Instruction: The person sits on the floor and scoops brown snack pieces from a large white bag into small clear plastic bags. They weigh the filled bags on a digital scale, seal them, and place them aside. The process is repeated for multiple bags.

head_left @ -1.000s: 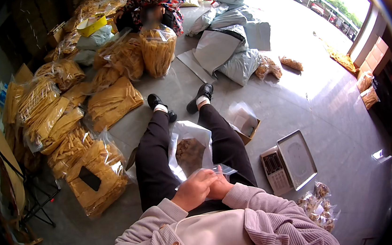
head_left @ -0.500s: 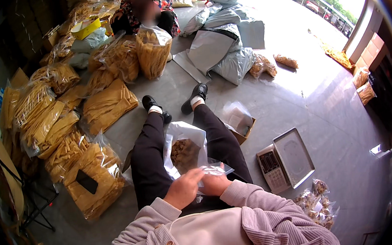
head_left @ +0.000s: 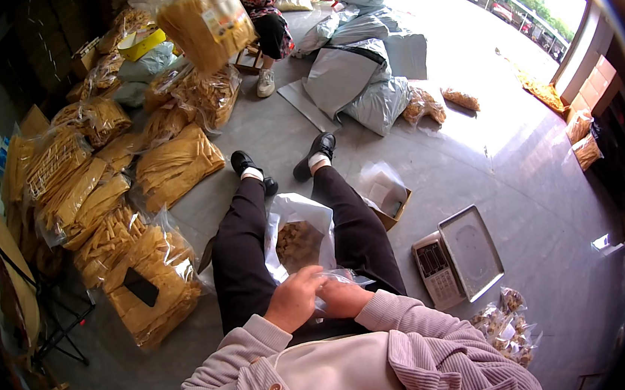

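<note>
An open white plastic bag (head_left: 317, 209) stands between my thighs, with brown lumpy pieces (head_left: 298, 243) inside. Just on the near side of its mouth, both hands meet over a small clear plastic bag (head_left: 352, 277). My left hand (head_left: 292, 301) pinches the clear bag's edge, its fingertips close to the other hand. My right hand (head_left: 346, 298) is curled around the same bag, its fingers partly hidden by the film. Whether the clear bag contains anything cannot be made out.
Right of me lie a weighing scale (head_left: 437, 271), small filled bags (head_left: 507, 326) and an open carton (head_left: 397, 213). Bags of tan strips (head_left: 162, 315), one bearing a phone (head_left: 141, 287), crowd the left. Ahead, a person holds up a large bag (head_left: 206, 28) near grey sacks (head_left: 375, 102).
The person ahead has raised the large bag of tan strips off the floor, up and leftward. My hands stay in nearly the same place, the right one slightly more curled over the clear bag.
</note>
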Available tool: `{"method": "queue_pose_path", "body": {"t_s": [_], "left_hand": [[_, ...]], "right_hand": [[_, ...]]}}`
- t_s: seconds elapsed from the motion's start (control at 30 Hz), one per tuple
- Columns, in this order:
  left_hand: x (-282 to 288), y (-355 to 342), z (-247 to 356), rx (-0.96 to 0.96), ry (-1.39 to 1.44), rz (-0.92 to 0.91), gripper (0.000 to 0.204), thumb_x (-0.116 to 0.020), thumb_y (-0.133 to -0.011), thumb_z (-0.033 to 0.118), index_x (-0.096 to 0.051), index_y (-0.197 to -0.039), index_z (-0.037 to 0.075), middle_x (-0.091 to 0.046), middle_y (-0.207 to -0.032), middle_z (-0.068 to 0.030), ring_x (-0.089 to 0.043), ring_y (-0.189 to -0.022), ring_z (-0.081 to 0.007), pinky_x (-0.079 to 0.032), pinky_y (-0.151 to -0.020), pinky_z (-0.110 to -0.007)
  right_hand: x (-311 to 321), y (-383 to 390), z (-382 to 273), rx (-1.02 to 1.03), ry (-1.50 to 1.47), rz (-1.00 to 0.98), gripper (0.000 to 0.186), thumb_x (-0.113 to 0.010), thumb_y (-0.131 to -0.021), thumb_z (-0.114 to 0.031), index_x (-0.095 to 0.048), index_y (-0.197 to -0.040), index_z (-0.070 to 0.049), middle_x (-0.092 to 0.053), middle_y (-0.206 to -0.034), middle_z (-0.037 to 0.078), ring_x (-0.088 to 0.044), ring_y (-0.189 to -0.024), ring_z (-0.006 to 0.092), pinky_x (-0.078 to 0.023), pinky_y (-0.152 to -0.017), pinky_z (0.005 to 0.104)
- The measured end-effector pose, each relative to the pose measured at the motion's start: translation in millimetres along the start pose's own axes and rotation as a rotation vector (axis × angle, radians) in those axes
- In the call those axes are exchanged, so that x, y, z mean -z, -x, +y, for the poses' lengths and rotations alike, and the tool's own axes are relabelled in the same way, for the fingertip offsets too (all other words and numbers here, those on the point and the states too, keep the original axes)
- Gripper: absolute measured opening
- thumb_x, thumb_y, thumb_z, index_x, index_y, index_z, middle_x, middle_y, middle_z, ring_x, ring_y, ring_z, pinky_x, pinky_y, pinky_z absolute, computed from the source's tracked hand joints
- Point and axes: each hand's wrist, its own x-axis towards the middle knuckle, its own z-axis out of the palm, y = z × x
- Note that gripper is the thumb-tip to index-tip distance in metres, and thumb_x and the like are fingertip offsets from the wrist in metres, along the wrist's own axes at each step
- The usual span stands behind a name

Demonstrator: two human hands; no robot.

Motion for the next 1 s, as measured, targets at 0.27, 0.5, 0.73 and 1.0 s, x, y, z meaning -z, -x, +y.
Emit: {"method": "queue_pose_path", "body": {"t_s": [0.27, 0.5, 0.73, 1.0], "left_hand": [[3.4, -0.2, 4.8, 0.038, -0.034, 0.007, 0.036, -0.055, -0.078, -0.004, -0.071, -0.109, 0.007, -0.063, -0.121, -0.0102, -0.063, -0.103, -0.0284, -0.052, -0.089, -0.035], [-4.0, 3.0, 6.4, -0.011, -0.048, -0.063, 0.035, -0.054, -0.078, -0.003, -0.073, -0.103, 0.013, -0.061, -0.125, -0.0084, -0.064, -0.103, -0.0275, -0.052, -0.088, -0.034], [6.9, -3.4, 8.8, -0.014, 0.026, 0.155, 0.023, -0.063, -0.077, -0.001, -0.075, -0.091, 0.014, -0.062, -0.12, -0.0079, -0.063, -0.1, -0.0284, -0.052, -0.083, -0.035], [13.3, 3.1, 4.3, 0.118, -0.085, 0.145, 0.034, -0.058, -0.075, -0.008, -0.074, -0.097, 0.012, -0.063, -0.109, -0.0071, -0.065, -0.096, -0.0274, -0.053, -0.08, -0.035]], "right_hand": [[5.6, 6.2, -7.2, 0.09, 0.048, 0.191, 0.045, -0.064, -0.085, -0.03, -0.057, -0.122, -0.006, -0.063, -0.118, 0.019, -0.059, -0.114, 0.0343, -0.028, -0.103, 0.0672], [-34.3, -18.3, 12.3, 0.525, 0.281, 0.236, 0.028, -0.061, -0.08, -0.01, -0.064, -0.107, -0.003, -0.065, -0.103, 0.019, -0.064, -0.096, 0.0359, -0.049, -0.084, 0.0441], [-5.9, -1.0, 1.6, 0.071, -0.209, 0.186, 0.026, -0.06, -0.085, -0.017, -0.063, -0.107, -0.004, -0.065, -0.108, 0.021, -0.064, -0.097, 0.0365, -0.05, -0.085, 0.0457], [2.6, -4.7, 4.9, 0.138, -0.045, 0.299, 0.031, -0.06, -0.086, -0.025, -0.061, -0.108, -0.003, -0.067, -0.098, 0.019, -0.065, -0.092, 0.0364, -0.051, -0.081, 0.0443]]}}
